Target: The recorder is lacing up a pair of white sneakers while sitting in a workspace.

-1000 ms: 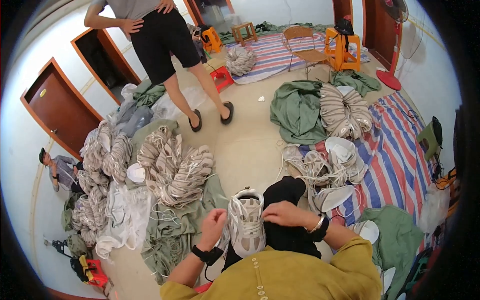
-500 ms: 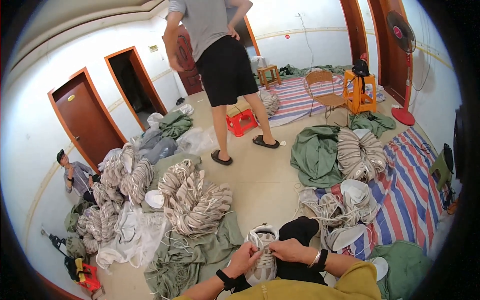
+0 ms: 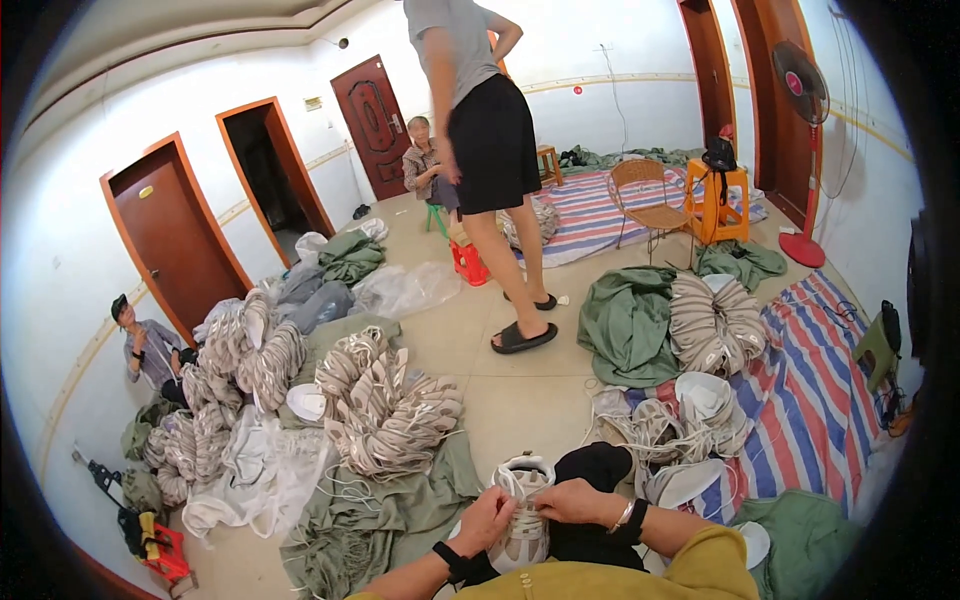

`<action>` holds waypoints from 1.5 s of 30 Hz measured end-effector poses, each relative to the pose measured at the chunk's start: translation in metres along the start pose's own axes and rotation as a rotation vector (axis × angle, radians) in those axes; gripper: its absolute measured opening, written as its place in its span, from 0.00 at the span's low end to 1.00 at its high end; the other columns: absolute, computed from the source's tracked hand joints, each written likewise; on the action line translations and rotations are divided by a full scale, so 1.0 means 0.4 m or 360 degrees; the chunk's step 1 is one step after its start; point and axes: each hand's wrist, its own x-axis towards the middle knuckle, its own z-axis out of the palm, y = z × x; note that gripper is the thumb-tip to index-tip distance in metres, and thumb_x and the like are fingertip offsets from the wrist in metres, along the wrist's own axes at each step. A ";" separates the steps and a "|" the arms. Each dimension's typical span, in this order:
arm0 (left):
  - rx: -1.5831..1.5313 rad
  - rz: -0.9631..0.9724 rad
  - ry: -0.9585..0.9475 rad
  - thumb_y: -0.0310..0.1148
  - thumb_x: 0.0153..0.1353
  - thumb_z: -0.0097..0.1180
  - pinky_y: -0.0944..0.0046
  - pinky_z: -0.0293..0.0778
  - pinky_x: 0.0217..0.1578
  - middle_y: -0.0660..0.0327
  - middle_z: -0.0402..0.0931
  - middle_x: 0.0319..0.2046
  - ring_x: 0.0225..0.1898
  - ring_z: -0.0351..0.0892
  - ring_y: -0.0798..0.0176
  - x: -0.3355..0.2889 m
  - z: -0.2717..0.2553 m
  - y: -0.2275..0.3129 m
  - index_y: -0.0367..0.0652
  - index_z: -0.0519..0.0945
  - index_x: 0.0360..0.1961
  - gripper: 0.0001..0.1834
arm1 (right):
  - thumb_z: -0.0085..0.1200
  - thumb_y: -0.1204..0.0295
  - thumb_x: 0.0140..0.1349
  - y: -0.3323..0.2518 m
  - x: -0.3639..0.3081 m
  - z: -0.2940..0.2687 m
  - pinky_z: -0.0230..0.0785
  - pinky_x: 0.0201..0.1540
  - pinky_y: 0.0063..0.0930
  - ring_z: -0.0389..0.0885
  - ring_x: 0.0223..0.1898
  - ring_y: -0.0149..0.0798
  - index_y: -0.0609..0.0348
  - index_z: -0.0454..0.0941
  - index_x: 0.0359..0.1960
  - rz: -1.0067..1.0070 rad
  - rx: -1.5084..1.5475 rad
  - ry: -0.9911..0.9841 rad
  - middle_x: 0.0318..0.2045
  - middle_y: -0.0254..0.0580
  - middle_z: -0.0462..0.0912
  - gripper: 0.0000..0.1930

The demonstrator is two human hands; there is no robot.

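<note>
Between my knees stands a beige and white sneaker (image 3: 523, 541), its toe toward me and its collar away. Against one side of its lacing is my left hand (image 3: 484, 517), fingers closed in a pinch on the white shoelace (image 3: 525, 490). From the other side my right hand (image 3: 580, 502) pinches the lace near the eyelets. The fingertips are small here, so the exact path of the lace is hard to see. Black cloth (image 3: 592, 464) covers my leg beside the shoe.
Loose shoe uppers (image 3: 655, 428) and a white insole-like piece (image 3: 686, 482) lie right, on a striped sheet (image 3: 820, 400). A bundle of uppers (image 3: 400, 420) sits left on green cloth (image 3: 385, 525). Ahead, a person (image 3: 490, 140) stands; others sit farther back. A fan (image 3: 803, 165) stands right.
The standing person has stepped to the right, uncovering a seated person by the far door. My hands stay at the sneaker's lacing with hardly any shift.
</note>
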 end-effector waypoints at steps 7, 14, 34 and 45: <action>0.0089 -0.0206 -0.0041 0.44 0.58 0.55 0.61 0.69 0.28 0.57 0.72 0.23 0.25 0.74 0.57 -0.002 -0.006 0.035 0.42 0.71 0.29 0.15 | 0.51 0.64 0.57 -0.009 0.004 0.026 0.70 0.24 0.44 0.78 0.24 0.53 0.54 0.74 0.28 0.0068 -0.0094 -0.0042 0.20 0.48 0.77 0.08; -0.0074 -0.0120 -0.0005 0.42 0.56 0.57 0.61 0.69 0.27 0.58 0.72 0.24 0.25 0.73 0.57 -0.027 -0.003 0.002 0.42 0.71 0.28 0.14 | 0.50 0.63 0.57 0.005 -0.009 0.024 0.70 0.30 0.42 0.78 0.29 0.53 0.54 0.75 0.29 0.0216 0.0171 -0.0136 0.24 0.49 0.78 0.09; -0.0802 -0.0230 -0.0108 0.25 0.54 0.54 0.76 0.62 0.30 0.71 0.63 0.24 0.27 0.61 0.76 -0.004 -0.012 -0.027 0.40 0.69 0.32 0.07 | 0.57 0.71 0.53 -0.059 -0.014 -0.021 0.66 0.22 0.24 0.74 0.19 0.31 0.60 0.73 0.27 0.0999 0.1387 -0.0303 0.19 0.34 0.74 0.07; -0.0923 -0.0264 -0.0152 0.26 0.50 0.56 0.75 0.63 0.30 0.68 0.67 0.25 0.27 0.64 0.75 -0.007 -0.002 -0.063 0.40 0.71 0.33 0.09 | 0.55 0.74 0.57 -0.106 -0.018 -0.030 0.66 0.22 0.18 0.75 0.22 0.28 0.60 0.74 0.30 0.1213 0.1614 -0.0315 0.24 0.34 0.75 0.04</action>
